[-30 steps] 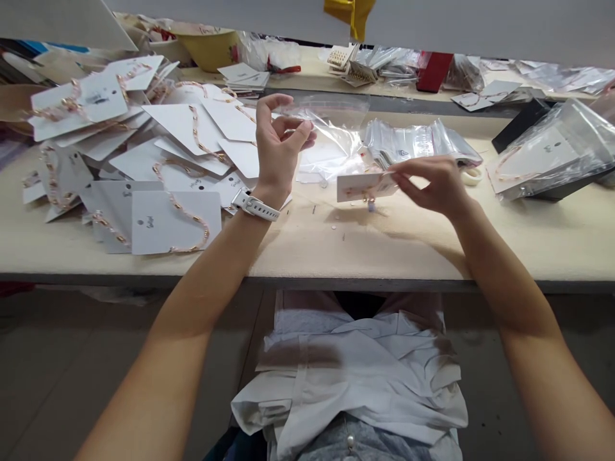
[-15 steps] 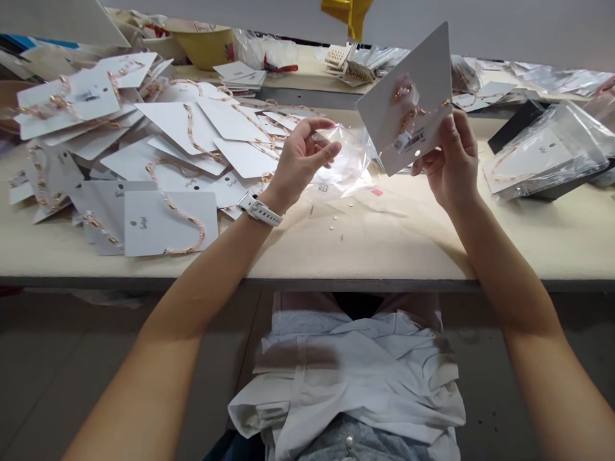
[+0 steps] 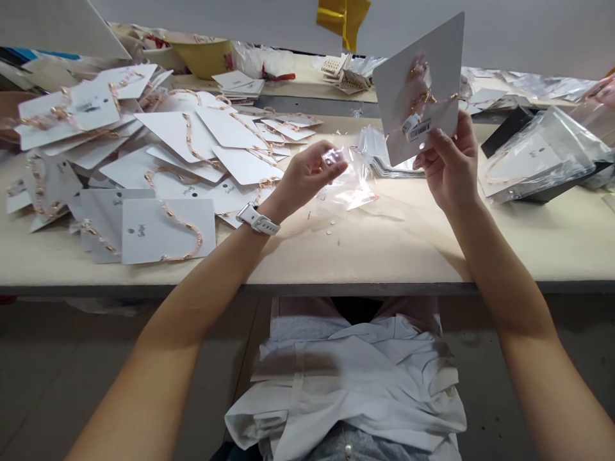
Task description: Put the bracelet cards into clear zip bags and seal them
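Note:
My right hand [image 3: 451, 160] pinches the lower right corner of a white jewelry card [image 3: 394, 83], raised above the table and tilted. Its back faces me, with a barcode sticker, clear tape and a pink-and-gold beaded necklace [image 3: 425, 99] fixed to it. My left hand [image 3: 312, 173], a white watch on its wrist, is closed with thumb and fingers together on a clear plastic bag [image 3: 353, 186]. Part of that bag lies on the table beyond the fingertips. Behind the raised card is a stack of clear bags [image 3: 379, 150].
A heap of necklace cards [image 3: 168, 230] covers the left of the table [image 3: 384, 243]. To the right, a bagged necklace card [image 3: 523, 157] rests on a black box [image 3: 509, 131]. A yellow bowl [image 3: 202, 57] and red-handled pliers [image 3: 278, 76] sit at the back.
My right hand has lifted the card a little up and to the right. My left fingers have closed on the plastic bag, which they were reaching at before.

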`<state>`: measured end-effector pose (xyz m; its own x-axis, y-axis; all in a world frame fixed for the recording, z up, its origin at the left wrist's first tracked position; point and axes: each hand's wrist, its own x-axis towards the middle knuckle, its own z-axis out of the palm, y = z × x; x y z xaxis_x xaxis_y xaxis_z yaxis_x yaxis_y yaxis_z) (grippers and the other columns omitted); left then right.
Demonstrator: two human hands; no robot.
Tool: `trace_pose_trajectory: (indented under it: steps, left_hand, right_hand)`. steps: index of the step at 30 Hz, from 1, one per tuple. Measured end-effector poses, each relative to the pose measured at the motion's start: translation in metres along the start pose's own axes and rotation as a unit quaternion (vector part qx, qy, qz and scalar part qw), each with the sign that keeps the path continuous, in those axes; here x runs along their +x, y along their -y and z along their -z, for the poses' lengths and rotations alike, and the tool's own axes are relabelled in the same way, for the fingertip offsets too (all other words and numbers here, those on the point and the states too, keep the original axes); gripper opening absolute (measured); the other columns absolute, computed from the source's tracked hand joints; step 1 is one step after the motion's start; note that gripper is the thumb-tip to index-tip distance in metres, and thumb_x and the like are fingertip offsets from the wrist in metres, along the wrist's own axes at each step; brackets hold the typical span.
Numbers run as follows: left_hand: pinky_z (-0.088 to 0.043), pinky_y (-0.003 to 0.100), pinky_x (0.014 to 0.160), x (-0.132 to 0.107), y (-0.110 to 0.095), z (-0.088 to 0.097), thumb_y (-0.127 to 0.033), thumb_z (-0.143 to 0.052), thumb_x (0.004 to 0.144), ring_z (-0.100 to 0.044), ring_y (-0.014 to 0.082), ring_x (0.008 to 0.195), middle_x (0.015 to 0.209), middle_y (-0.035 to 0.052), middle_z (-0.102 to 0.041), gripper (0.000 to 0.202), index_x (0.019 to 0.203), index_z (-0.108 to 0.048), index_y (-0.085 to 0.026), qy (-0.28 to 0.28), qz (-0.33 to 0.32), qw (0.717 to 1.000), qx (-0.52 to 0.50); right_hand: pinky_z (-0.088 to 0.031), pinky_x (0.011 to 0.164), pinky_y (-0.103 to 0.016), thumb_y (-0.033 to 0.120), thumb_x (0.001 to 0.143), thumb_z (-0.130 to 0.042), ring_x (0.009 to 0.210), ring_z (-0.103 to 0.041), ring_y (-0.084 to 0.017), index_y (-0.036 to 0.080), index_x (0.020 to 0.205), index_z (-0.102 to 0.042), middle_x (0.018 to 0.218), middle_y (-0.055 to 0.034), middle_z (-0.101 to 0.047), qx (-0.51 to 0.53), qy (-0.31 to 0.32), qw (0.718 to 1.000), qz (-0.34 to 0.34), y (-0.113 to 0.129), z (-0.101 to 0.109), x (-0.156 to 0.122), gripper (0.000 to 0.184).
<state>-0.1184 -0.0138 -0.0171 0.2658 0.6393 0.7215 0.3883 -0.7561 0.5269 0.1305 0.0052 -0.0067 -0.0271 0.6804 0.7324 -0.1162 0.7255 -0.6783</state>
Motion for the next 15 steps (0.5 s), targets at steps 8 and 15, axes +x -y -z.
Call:
trace_pose_trajectory:
  steps: [8, 15]
  left_hand:
    - [-0.047, 0.029, 0.060, -0.013, -0.012, -0.005, -0.033, -0.064, 0.086, -0.056, 0.0134, 0.063, 0.071, 0.0016, -0.059, 0.016, 0.073, -0.063, -0.024, 0.134, -0.152, 0.979, 0.031]
    - [-0.048, 0.025, 0.060, -0.017, -0.013, -0.003, -0.047, -0.068, 0.085, -0.059, 0.0116, 0.064, 0.075, 0.0029, -0.062, 0.030, 0.069, -0.067, -0.022, 0.238, -0.172, 0.955, 0.032]
  right_hand:
    - [-0.048, 0.066, -0.033, 0.047, 0.076, -0.065, 0.074, -0.058, -0.017, 0.043, 0.124, -0.043, 0.094, 0.0036, -0.069, -0.087, -0.034, 0.996, -0.008, -0.001, 0.009, 0.000, 0.053]
    - [-0.053, 0.067, -0.035, 0.046, 0.075, -0.054, 0.099, -0.065, -0.024, 0.027, 0.109, -0.065, 0.117, -0.0063, -0.068, 0.002, 0.043, 0.999, 0.003, 0.024, 0.015, 0.000, 0.041]
